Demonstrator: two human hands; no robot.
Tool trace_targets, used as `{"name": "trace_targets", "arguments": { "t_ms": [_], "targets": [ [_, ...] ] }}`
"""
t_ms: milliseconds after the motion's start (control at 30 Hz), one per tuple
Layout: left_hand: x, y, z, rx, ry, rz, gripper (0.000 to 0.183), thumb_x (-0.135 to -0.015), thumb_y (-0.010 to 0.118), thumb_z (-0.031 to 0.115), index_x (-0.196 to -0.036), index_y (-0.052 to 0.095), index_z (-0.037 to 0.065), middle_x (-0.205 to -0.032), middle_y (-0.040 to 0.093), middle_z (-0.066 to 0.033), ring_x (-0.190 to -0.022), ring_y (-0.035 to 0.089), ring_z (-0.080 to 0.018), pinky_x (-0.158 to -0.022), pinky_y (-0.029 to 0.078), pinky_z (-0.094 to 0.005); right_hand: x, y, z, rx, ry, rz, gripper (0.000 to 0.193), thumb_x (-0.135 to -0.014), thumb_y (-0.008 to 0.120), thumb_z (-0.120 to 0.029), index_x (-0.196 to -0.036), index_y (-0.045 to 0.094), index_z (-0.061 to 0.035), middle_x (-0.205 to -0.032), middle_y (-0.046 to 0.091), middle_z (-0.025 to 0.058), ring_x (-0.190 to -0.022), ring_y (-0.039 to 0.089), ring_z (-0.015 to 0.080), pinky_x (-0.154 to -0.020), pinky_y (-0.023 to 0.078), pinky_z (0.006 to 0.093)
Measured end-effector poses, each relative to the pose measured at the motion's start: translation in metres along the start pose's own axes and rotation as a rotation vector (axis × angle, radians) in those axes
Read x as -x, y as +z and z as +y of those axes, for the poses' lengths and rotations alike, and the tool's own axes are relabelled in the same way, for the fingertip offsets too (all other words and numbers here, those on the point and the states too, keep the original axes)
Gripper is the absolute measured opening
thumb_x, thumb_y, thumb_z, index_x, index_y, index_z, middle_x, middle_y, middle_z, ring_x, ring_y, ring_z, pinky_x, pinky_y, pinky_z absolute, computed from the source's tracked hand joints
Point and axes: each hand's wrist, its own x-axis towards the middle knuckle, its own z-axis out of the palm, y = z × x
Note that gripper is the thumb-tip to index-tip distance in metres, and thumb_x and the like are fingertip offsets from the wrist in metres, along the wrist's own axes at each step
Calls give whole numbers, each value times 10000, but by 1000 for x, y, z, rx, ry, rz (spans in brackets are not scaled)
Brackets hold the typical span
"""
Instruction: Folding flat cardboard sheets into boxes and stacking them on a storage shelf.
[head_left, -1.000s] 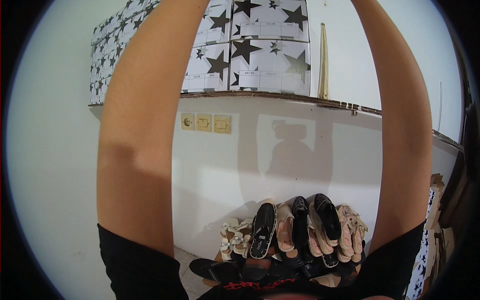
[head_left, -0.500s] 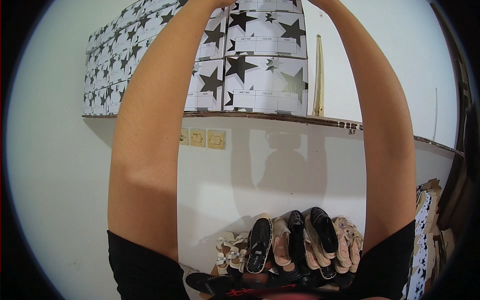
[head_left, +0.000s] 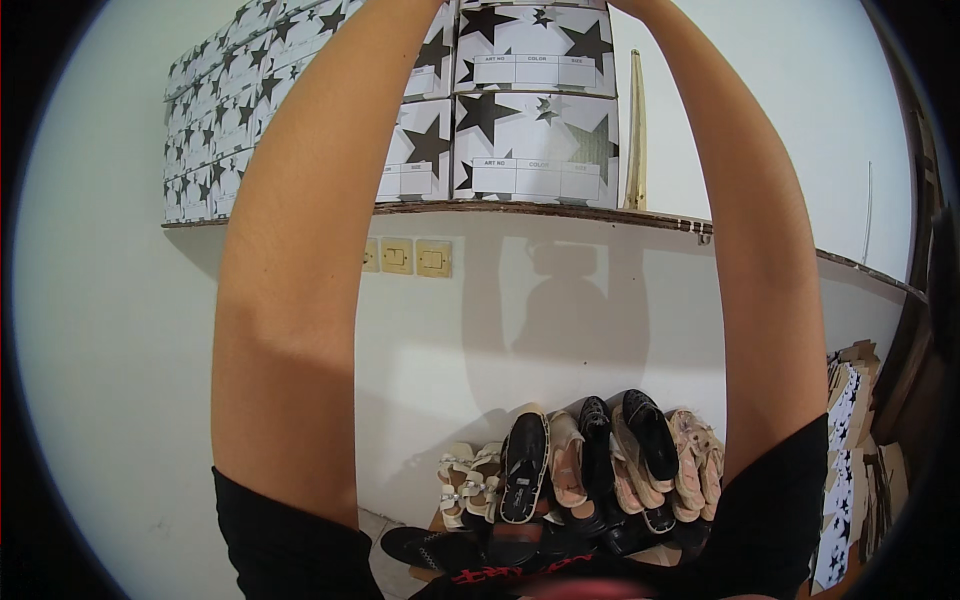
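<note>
Both my arms reach straight up, with bare forearms and black sleeves. My left forearm [head_left: 300,250] leaves the top edge in front of the stacked boxes, and its hand is out of the picture. Of my right hand [head_left: 637,6], only the base shows at the top edge, beside the right end of the stack; its fingers are hidden. Between the arms stand white shoe boxes with black stars, an upper box [head_left: 540,45] on a lower box [head_left: 540,130]. A sliver of another box shows above them. Whether either hand holds anything cannot be seen.
The boxes rest on a wall shelf [head_left: 560,209], with more star-printed boxes [head_left: 205,150] to the left. A wooden strip [head_left: 636,140] leans right of the stack. Light switches [head_left: 415,257] sit below. Several shoes [head_left: 525,460] lie low down; flattened cardboard [head_left: 843,480] stands at right.
My view has tilted down slightly, so shelf, boxes and shoes appear higher in the picture. My arms stay raised; less of both hands shows at the top edge.
</note>
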Motion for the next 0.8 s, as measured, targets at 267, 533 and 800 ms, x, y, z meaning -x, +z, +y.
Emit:
{"name": "trace_targets", "arguments": {
  "t_ms": [267, 533, 800],
  "targets": [
    [13, -30, 0, -54, 26, -48, 856, -702, 591, 555, -1343, 343, 45, -1415, 291, -170, -1327, 129, -423, -1035, 140, -593, 43, -19, -43, 212, 23, 104, 681, -779, 610, -357, -1322, 340, -47, -1238, 477, 229, -1134, 461, 388, -969, 370, 426],
    [40, -22, 77, -32, 116, -77, 819, -709, 608, 465, -1353, 306, 59, -1463, 174, -156, -1363, 68, -345, -1041, 100, -605, 97, -113, -48, 755, -72, -115, 383, -805, 578, -323, -1121, 556, -107, -1151, 500, 182, -1118, 432, 363, -908, 399, 479],
    [49, -31, 228, 362, 171, -41, 803, -718, 631, 402, -1338, 305, 9, -1443, 191, -204, -1339, 166, -341, -1072, 190, -470, 174, -286, -86, 1002, 165, -736, 294, -829, 544, -267, -1035, 619, -71, -973, 627, 154, -978, 567, 305, -862, 441, 388]
  ]
}}
